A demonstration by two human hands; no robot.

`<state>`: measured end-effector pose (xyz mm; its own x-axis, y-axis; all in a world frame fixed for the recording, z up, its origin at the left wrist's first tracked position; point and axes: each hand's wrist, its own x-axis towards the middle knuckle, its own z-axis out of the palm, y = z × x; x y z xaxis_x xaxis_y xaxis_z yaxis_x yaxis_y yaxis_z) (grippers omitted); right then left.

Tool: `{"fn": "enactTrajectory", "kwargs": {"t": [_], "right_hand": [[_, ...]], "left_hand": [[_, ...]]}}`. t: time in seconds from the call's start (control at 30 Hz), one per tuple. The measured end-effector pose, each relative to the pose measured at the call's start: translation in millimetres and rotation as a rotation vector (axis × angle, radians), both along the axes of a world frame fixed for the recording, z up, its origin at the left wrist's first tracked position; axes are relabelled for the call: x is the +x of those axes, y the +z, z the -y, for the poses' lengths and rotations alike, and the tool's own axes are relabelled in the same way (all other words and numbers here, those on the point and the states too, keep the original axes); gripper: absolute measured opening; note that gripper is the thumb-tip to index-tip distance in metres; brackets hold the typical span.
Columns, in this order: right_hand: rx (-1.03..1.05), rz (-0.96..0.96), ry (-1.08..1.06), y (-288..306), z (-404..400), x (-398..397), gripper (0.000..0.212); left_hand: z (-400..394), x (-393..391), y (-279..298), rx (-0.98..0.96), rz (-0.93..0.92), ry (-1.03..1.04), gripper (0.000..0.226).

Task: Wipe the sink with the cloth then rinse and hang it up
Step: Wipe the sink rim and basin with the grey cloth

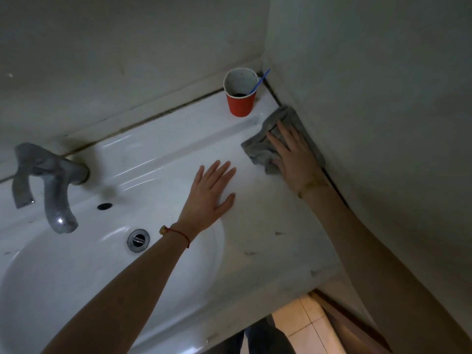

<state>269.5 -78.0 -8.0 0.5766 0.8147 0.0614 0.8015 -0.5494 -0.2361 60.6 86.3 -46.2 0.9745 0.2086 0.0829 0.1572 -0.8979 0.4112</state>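
A white ceramic sink [268,226] fills the lower view, with its bowl at the lower left and a flat ledge at the right. A crumpled grey cloth [258,150] lies on that ledge against the right wall. My right hand [293,159] presses flat on the cloth, fingers spread over it. My left hand [212,195] rests open and flat on the bare ledge beside the bowl, a hand's width left of the cloth, holding nothing.
A red paper cup [240,94] with a blue stick [260,81] stands in the back corner, just behind the cloth. A grey tap [53,185] arches over the bowl at left, above the drain [138,240] and overflow hole [104,206]. Walls close the back and right.
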Motion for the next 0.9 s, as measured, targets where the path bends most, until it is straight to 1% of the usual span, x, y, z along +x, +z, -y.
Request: {"fn": "enactTrajectory", "kwargs": {"t": [0.1,0.2,0.27,0.33,0.43,0.5,0.57,0.67,0.77,0.83,0.9], "right_hand": [[0.024,0.012,-0.034,4.7,62.2,-41.3,0.069],[-0.01,-0.011,-0.065,7.3,108.9,-75.6,0.069],[0.009,-0.01,-0.063,6.0,101.0,-67.9,0.064],[-0.011,-0.014,-0.006,6.6,63.8,-41.3,0.061],[-0.059,-0.08,0.038,7.1,-5.4,5.2,0.057],[-0.055,-0.071,0.036,3.9,-24.4,17.8,0.057],[-0.033,-0.023,0.052,-2.0,-11.7,11.8,0.058],[-0.022,0.026,0.036,1.0,46.8,-24.8,0.059],[-0.036,0.021,-0.034,3.9,103.8,-67.9,0.057],[-0.004,0.02,-0.056,3.3,107.4,-71.0,0.059],[-0.004,0.018,-0.019,4.8,77.7,-50.0,0.063]], "left_hand": [[1.2,0.7,0.2,-0.014,0.012,0.006,0.057],[0.7,0.7,-1.0,-0.017,0.025,0.007,0.057],[0.4,1.0,-1.5,-0.017,0.027,0.011,0.057],[0.2,1.1,-1.5,-0.015,0.023,0.011,0.057],[0.4,0.9,0.2,-0.013,0.02,0.014,0.057],[1.0,1.2,1.8,-0.018,0.025,0.013,0.057],[1.2,1.3,1.7,-0.019,0.036,0.013,0.057],[0.6,1.3,-0.6,-0.02,0.058,0.021,0.057],[-0.4,1.1,-3.4,-0.029,0.067,0.022,0.057],[0.2,1.3,-3.8,-0.029,0.062,0.023,0.057],[-0.6,1.6,-4.0,-0.028,0.055,0.018,0.057]]}}
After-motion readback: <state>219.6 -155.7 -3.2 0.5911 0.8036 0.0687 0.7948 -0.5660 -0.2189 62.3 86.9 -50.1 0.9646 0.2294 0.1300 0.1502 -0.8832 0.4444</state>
